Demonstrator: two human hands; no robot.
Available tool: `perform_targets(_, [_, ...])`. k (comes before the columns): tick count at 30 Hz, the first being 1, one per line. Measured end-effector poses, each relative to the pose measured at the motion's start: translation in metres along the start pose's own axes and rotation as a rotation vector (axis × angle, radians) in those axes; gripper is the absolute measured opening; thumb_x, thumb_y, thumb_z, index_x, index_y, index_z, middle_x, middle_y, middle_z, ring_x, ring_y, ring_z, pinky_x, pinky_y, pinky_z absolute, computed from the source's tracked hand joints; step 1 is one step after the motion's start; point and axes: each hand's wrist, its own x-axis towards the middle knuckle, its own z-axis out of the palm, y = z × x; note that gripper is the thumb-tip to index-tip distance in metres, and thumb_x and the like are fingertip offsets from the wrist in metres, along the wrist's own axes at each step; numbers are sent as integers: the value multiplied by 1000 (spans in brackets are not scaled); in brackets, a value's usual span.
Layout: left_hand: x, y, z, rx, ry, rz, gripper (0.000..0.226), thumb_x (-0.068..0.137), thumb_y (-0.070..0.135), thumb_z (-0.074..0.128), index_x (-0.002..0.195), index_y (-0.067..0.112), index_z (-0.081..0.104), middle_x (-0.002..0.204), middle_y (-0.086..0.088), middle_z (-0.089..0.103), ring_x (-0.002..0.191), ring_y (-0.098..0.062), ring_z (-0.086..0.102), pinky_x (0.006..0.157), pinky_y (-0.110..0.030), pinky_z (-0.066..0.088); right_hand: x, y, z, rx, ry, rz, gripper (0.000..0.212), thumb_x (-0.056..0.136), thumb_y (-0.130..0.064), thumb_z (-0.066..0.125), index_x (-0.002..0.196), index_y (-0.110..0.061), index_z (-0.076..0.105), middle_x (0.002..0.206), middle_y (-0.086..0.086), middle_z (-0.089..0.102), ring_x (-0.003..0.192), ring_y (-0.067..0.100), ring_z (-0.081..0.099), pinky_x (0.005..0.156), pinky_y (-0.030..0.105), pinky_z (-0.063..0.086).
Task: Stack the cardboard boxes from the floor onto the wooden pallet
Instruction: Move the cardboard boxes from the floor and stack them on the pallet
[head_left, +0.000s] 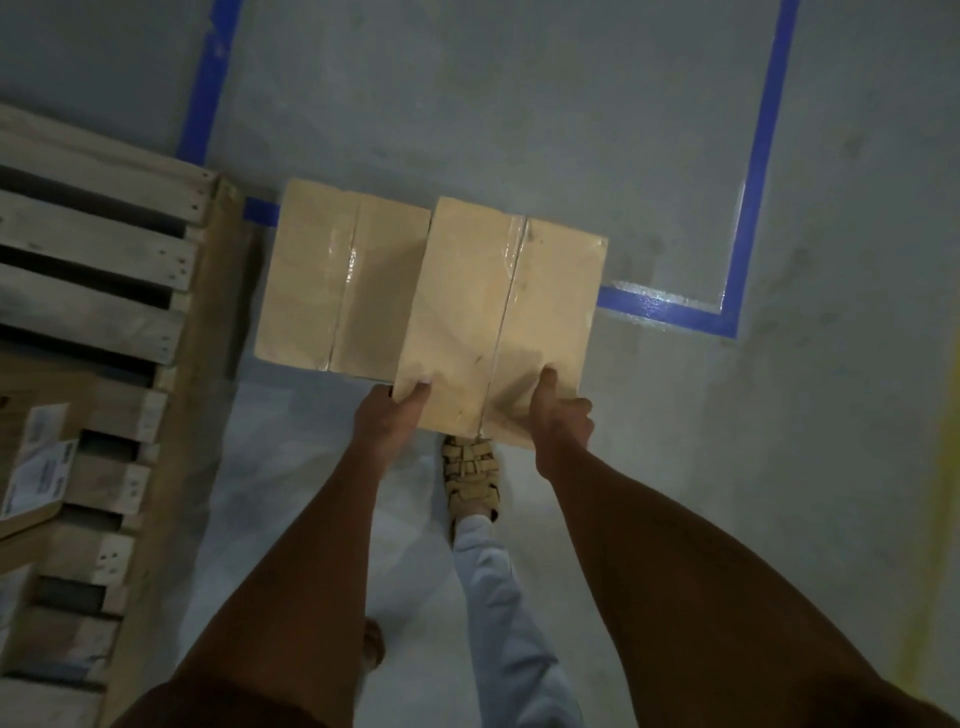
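Two boxes sit out on the grey floor, side by side and touching, straddling the blue tape (748, 171) line just right of the pallet (104, 244). The right box (498, 312) is the one in hand: the left hand (387, 423) has its thumb on the near left corner of the lid and its fingers hidden down the side, while the right hand (558, 421) grips the near right edge, thumb on top and fingers curled round the side. Whether the box is off the floor yet I can't tell; it looks a little higher than its neighbour. A sandalled foot (470, 475) stands right under its near edge.

As for progress, I'd say it is partway. At least one labelled box (39, 462) lies on the pallet at the left edge of view, with more cardboard beside it, only partly in sight. The left box (337, 275) is untouched, so at least these two are left to move.

The held box lies flat, taped seam up. Its long axis runs away from the person, tilted slightly to the right, roughly parallel with its neighbour's seam and with the pallet's near side rail.
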Motion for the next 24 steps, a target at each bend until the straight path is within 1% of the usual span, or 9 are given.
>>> perform_targets(2, [-8,8,-13,14,65,75,63,95,59,57,119,2,67,120,-18,69,113,-36,63,83,-31,42,-16,-10,-5,-94,152,-48,91,82,-84,29,135,-11,47,131,15,56,117,36,56,104,55,42])
perform_targets(5, [-30,36,-42,21,238,168,60,96,57,58,105,-2,67,100,-16,68,91,-30,63,72,-29,39,-50,-30,-11,-187,429,-224,77,88,-76,26,115,-13,61,110,11,68,97,33,64,94,48,44])
perform_targets(6, [-36,47,-54,42,312,179,60,96,56,58,105,-2,68,98,-16,67,90,-31,62,72,-30,38,-64,-39,-12,-191,489,-308,72,89,-72,27,109,-14,63,104,9,70,91,32,65,91,45,43])
perform_targets(8, [-44,68,-85,38,451,141,63,93,56,59,111,-3,70,107,-21,70,102,-39,66,78,-36,46,-94,-62,-11,-185,556,-499,63,91,-63,30,107,-16,69,99,9,72,87,32,65,86,40,40])
perform_targets(11, [-57,78,-144,-52,570,34,61,86,51,59,120,1,69,120,-22,69,113,-40,65,91,-40,52,-147,-98,1,-129,541,-748,55,89,-55,39,106,-18,76,98,8,75,89,33,67,85,38,39])
perform_targets(14, [-74,57,-219,-70,608,12,57,85,45,58,121,2,69,123,-21,68,116,-40,64,94,-41,51,-209,-120,30,-178,509,-907,51,88,-52,41,96,-19,79,89,6,75,83,31,66,88,38,38])
perform_targets(17, [-96,25,-298,-42,636,2,60,82,49,52,118,4,68,122,-19,68,113,-38,65,92,-39,51,-273,-126,63,-271,419,-998,43,88,-41,44,88,-14,76,84,9,73,78,32,64,86,38,43])
perform_targets(20, [-127,-4,-376,-10,778,-50,54,84,49,56,116,7,71,120,-13,71,112,-33,67,86,-33,47,-343,-125,96,-291,330,-1082,40,85,-37,47,92,-10,75,89,14,73,85,38,68,83,40,53])
perform_targets(24, [-168,-32,-464,-50,871,-33,47,87,45,56,115,11,72,122,-10,70,114,-30,66,79,-30,40,-440,-132,128,-272,332,-1202,41,83,-37,47,99,-11,75,97,16,73,92,40,68,81,37,51])
